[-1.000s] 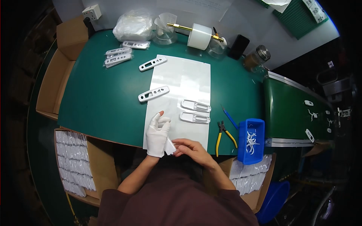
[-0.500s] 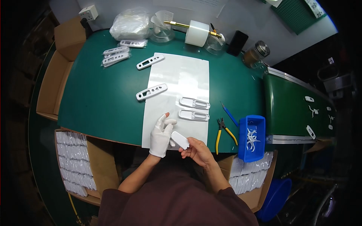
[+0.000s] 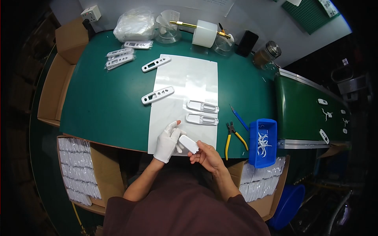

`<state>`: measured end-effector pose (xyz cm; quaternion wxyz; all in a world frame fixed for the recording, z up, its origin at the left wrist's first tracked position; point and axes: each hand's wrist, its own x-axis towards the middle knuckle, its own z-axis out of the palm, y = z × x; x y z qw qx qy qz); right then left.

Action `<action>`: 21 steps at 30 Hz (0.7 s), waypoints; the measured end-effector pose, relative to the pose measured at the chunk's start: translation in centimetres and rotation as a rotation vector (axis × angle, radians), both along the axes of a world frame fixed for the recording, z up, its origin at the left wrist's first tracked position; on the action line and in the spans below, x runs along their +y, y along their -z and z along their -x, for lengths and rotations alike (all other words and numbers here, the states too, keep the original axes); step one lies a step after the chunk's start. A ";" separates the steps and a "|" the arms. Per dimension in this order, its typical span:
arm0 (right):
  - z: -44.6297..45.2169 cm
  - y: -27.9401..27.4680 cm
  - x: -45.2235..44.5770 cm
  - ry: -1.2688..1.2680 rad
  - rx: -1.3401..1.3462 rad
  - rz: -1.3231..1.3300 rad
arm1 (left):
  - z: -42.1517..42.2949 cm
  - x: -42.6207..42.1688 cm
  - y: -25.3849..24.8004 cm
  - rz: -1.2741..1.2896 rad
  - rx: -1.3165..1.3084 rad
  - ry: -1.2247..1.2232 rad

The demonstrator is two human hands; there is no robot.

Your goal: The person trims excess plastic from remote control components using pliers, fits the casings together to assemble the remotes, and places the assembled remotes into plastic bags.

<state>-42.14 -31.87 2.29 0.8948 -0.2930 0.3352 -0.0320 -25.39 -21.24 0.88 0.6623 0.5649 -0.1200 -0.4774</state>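
Observation:
A small white plastic cover (image 3: 189, 144) with rounded corners is pinched at its right end between the thumb and fingers of my right hand (image 3: 208, 157), which is bare. My left hand (image 3: 167, 143) wears a white glove with one fingertip uncovered. Its fingers are apart and partly bent around the cover's left end; whether they touch it is hard to see. Just beyond my hands, two white plastic shells (image 3: 202, 119) lie hollow side up on a white sheet (image 3: 185, 78). Two white remote-shaped faceplates with cut-outs (image 3: 158, 95) rest across the sheet's left edge.
To the right lie yellow-handled nippers (image 3: 235, 139), a blue craft knife (image 3: 239, 118) and a blue bin (image 3: 263, 159) with white scraps. A conveyor (image 3: 303, 110) runs at far right. Bagged faceplates (image 3: 120, 60) and a film roll (image 3: 205, 34) sit at the back. Filled cartons (image 3: 106, 165) flank me.
The gloved left fingers have bent in slightly, and the uncovered fingertip has shifted right. My right hand keeps its hold on the cover, which has barely moved. The whole view has shifted slightly.

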 end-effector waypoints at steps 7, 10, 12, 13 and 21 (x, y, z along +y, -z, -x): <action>0.1 0.2 0.3 0.005 -0.091 0.022 | -0.1 0.2 0.1 0.002 0.015 0.017; -0.2 -1.5 -0.7 0.030 -0.092 0.242 | -0.4 0.3 0.3 -0.008 0.042 0.020; -0.8 -2.4 -3.0 0.002 -0.079 0.518 | -0.5 0.3 0.3 -0.013 0.042 0.020; -1.1 -2.3 -4.4 -0.005 -0.041 0.719 | -0.6 0.2 0.1 -0.017 0.027 0.027; -8.5 -3.1 -13.5 -0.129 0.232 1.669 | -0.3 -0.1 -0.8 -0.063 -0.106 0.018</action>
